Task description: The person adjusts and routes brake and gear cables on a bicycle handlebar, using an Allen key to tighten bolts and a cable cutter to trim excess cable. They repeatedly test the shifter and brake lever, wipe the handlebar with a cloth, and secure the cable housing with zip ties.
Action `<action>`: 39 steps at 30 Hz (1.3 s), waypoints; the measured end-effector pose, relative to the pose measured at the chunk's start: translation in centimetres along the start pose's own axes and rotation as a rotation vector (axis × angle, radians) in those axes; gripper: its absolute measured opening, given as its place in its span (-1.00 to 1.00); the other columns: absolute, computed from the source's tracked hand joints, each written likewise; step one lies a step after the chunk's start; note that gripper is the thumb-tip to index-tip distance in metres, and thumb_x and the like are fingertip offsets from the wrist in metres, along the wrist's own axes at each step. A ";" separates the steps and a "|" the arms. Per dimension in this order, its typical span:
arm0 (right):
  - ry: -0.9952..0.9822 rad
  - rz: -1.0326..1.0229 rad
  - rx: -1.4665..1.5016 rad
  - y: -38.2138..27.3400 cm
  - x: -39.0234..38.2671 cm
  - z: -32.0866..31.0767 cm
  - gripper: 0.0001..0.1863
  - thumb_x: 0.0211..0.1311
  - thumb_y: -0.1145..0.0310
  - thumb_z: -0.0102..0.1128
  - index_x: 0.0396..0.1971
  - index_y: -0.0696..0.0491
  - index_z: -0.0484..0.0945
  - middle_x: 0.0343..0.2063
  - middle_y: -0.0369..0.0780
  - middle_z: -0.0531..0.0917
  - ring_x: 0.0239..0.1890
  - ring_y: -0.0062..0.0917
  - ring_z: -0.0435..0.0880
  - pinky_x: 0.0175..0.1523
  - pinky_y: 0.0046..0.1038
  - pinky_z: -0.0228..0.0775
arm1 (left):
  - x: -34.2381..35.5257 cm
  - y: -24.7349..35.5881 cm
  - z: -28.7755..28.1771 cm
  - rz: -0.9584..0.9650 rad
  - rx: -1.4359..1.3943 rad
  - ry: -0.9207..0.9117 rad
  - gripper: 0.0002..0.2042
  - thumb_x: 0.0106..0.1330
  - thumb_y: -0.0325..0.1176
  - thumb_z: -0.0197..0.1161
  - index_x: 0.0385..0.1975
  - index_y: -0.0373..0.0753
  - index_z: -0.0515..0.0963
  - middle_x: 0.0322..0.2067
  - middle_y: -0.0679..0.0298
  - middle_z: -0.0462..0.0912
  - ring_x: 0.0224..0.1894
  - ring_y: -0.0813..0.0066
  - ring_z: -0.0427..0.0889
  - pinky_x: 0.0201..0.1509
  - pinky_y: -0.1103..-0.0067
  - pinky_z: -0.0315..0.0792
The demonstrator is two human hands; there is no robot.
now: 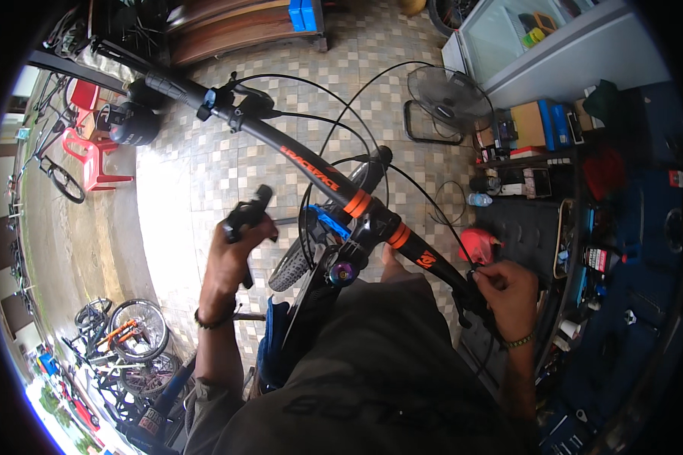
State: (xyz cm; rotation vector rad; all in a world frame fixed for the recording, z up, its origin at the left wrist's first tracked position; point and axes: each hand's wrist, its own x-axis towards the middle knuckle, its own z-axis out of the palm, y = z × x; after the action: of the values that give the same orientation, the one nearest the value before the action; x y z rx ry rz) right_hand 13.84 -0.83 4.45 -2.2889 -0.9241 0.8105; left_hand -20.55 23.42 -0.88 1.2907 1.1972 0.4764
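Observation:
A black bicycle handlebar (303, 161) with orange bands runs slantwise across the view, its stem (372, 227) in the middle. Left of it, my left hand (235, 254) is closed around a black handled piece (250, 212); its exact kind is hard to make out. My right hand (511, 294) is at the handlebar's right end, thumb and fingers pinched where a black cable (448, 224) meets the brake lever (470, 297). Whatever small part lies between those fingertips is hidden. Below the bar are the front tyre (290, 265) and a purple-toned round cap (344, 273).
A black fan (449, 98) stands on the tiled floor (228, 163). Shelves with boxes (531, 125) and a workbench with tools (630, 318) line the right. Red chairs (91, 155) and parked bicycles (133, 334) are at left, a wooden bench (239, 34) at the top.

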 end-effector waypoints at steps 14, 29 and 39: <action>-0.007 0.069 -0.046 -0.7 -0.4 0.0 -0.92 0.21 0.56 0.49 -0.35 0.24 0.76 -0.56 -0.28 0.69 -0.65 -0.74 0.57 -0.56 -0.58 0.26 | 4.3 -4.5 1.3 -0.093 -0.394 -0.387 -0.61 0.25 -0.25 0.50 -0.04 -0.40 0.68 -0.16 0.06 0.79 -0.01 0.22 0.74 0.26 0.28 0.48; 0.008 0.032 -0.071 0.1 -0.6 -0.1 -0.88 0.17 0.53 0.51 -0.33 0.23 0.75 -0.47 -0.16 0.74 -0.52 -0.58 0.70 -0.38 -0.51 0.47 | 4.1 -4.0 2.1 -0.069 -0.422 -0.377 -0.62 0.23 -0.33 0.47 -0.02 -0.42 0.66 -0.12 0.02 0.78 0.06 0.18 0.71 0.31 0.27 0.44; -0.010 -0.026 -0.114 -0.6 -1.1 -0.6 -0.89 0.20 0.46 0.49 -0.32 0.16 0.74 -0.44 -0.16 0.72 -0.46 -0.41 0.77 -0.32 -0.41 0.55 | 2.2 -3.1 3.4 -0.070 -0.232 -0.139 -0.65 0.24 -0.35 0.38 -0.03 -0.40 0.65 -0.05 0.03 0.78 0.06 0.15 0.74 0.31 0.21 0.50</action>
State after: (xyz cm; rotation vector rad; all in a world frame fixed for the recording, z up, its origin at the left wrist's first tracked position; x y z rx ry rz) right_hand 13.39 -1.41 5.66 -2.3670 -1.0259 0.7770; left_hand -17.76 22.74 -5.16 1.0619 1.0356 0.4530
